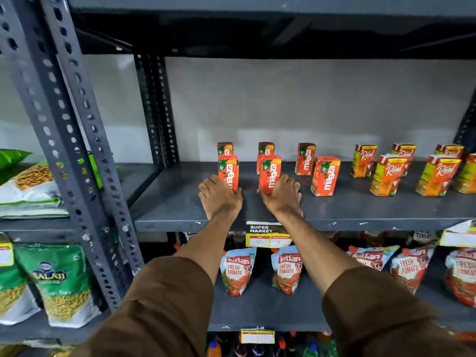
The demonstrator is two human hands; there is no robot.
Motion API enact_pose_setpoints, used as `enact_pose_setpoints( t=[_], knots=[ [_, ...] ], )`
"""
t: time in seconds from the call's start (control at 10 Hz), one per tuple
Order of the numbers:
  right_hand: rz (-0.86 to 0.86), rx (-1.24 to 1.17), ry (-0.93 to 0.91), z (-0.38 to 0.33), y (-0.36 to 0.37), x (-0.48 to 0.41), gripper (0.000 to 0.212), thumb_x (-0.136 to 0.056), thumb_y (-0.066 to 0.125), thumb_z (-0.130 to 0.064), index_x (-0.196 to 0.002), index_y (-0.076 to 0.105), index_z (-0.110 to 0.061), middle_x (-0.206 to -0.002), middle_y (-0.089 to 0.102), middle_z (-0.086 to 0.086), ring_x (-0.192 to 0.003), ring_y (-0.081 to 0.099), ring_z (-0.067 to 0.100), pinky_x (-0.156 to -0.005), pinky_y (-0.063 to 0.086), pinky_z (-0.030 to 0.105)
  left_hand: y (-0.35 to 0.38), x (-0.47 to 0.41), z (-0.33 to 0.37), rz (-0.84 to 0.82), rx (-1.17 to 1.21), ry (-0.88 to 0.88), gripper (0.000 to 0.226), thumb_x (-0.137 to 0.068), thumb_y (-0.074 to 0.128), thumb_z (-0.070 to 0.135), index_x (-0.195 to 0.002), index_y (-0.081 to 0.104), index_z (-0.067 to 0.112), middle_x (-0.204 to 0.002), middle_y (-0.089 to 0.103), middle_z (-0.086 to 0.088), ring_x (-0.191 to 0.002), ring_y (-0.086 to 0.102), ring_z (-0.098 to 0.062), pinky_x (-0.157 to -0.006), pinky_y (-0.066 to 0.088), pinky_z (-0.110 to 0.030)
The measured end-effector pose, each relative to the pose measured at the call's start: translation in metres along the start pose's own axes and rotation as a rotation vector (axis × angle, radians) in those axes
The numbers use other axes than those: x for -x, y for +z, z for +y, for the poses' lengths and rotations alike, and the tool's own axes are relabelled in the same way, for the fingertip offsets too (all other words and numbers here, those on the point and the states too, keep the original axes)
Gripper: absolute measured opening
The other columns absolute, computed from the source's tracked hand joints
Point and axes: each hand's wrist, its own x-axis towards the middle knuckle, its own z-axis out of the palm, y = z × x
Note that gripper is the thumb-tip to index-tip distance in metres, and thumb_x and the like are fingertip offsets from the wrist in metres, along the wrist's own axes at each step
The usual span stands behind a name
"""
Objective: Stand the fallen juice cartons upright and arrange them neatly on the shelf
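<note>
Dark grey metal shelf [334, 210], six upright orange Maaza juice cartons [325, 176] in two rows at its left, left hand [220, 195] laid flat, fingers spread, against front-left carton [228, 171], right hand [282, 194] cupped loosely around the next front carton [269, 173], yellow-orange Real cartons [386, 175] kept well apart at right.

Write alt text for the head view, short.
Two bare hands rest on a grey metal shelf, the left hand against one upright Maaza carton and the right hand against another. More Maaza and Real cartons stand upright to the right.
</note>
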Motion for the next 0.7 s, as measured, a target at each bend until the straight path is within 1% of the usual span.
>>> enact_pose_setpoints(
  t=[0.2, 0.3, 0.6, 0.7],
  knots=[
    [0.002, 0.025, -0.002, -0.0019, -0.0033, 0.0032, 0.069, -0.086, 0.068, -0.047, -0.130, 0.042, 0.000, -0.131, 0.050, 0.018, -0.126, 0.044, 0.033, -0.103, 0.037, 0.045, 0.0011, -0.0016, 0.0001, -0.017, -0.018, -0.007, 0.074, -0.088, 0.058, 0.053, -0.134, 0.031, 0.002, -0.139, 0.039, -0.019, -0.132, 0.033, -0.034, -0.109, 0.028, -0.041],
    [-0.004, 0.032, 0.005, -0.0030, -0.0042, 0.0048, 0.070, -0.087, 0.066, -0.047, -0.131, 0.040, 0.000, -0.132, 0.049, 0.017, -0.127, 0.043, 0.032, -0.104, 0.037, 0.044, 0.0009, -0.0012, -0.0014, -0.022, -0.027, -0.009, 0.075, -0.088, 0.058, 0.055, -0.135, 0.031, 0.003, -0.139, 0.040, -0.019, -0.131, 0.034, -0.034, -0.109, 0.029, -0.042],
    [0.012, 0.044, 0.004, -0.0029, -0.0007, 0.0050, 0.065, -0.088, 0.064, -0.047, -0.129, 0.041, -0.002, -0.130, 0.050, 0.017, -0.125, 0.045, 0.031, -0.102, 0.039, 0.042, -0.0009, 0.0001, -0.0019, -0.009, -0.021, -0.003, 0.074, -0.088, 0.058, 0.055, -0.135, 0.031, 0.004, -0.138, 0.041, -0.016, -0.129, 0.037, -0.031, -0.107, 0.031, -0.040],
    [0.002, 0.014, 0.021, -0.0018, -0.0050, 0.0042, 0.076, -0.084, 0.069, -0.049, -0.134, 0.038, -0.001, -0.132, 0.049, 0.018, -0.126, 0.044, 0.032, -0.103, 0.039, 0.041, -0.0022, 0.0026, 0.0036, 0.039, -0.033, -0.057, 0.086, -0.083, 0.061, 0.062, -0.135, 0.029, 0.002, -0.137, 0.036, -0.018, -0.126, 0.038, -0.030, -0.105, 0.034, -0.038]
  ],
)
